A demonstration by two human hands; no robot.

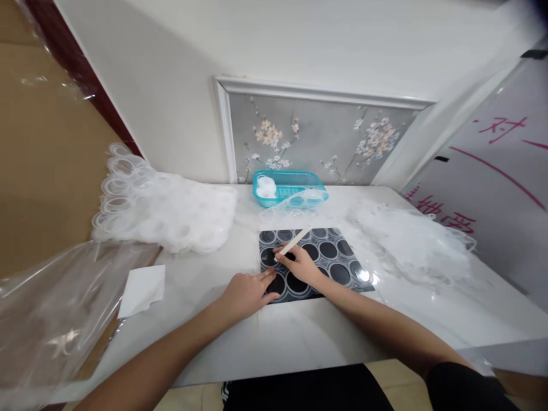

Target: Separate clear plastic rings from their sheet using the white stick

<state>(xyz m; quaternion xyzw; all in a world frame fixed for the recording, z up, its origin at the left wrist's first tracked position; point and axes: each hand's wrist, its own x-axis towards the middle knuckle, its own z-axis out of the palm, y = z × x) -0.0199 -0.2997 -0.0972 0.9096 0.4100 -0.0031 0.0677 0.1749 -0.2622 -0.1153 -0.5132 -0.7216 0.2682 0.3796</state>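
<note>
A black sheet or mat lies flat on the white table, with a clear plastic sheet of rings over it so that the black shows through the round holes. My right hand grips a slim cream-coloured stick, its lower end down at a ring on the left side of the sheet. Beside it, my left hand rests with fingers stretched out on the sheet's left edge. The exact spot under the stick's lower end is partly hidden by my right fingers.
A thick stack of translucent ring sheets sits left, and a looser pile right. Behind the mat stands a blue plastic basket with white round pieces. A white paper piece and clear wrap lie at left.
</note>
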